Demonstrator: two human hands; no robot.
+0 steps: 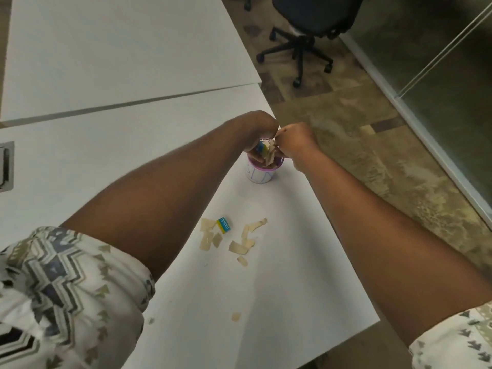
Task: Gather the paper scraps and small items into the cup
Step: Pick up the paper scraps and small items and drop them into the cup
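A small white cup with a purple rim stands near the right edge of the white table. My left hand hovers over its mouth, fingers closed on a blue-and-yellow eraser and beige paper scraps. My right hand is right beside it, fingertips pinching those same scraps above the cup. Nearer to me, a second blue-and-yellow eraser lies among several beige scraps. Two stray bits lie closer to the front edge.
The table's right edge runs close behind the cup, with patterned floor beyond. A black office chair stands at the back right. A glass partition lines the right side. A grey cable hatch sits at the table's left.
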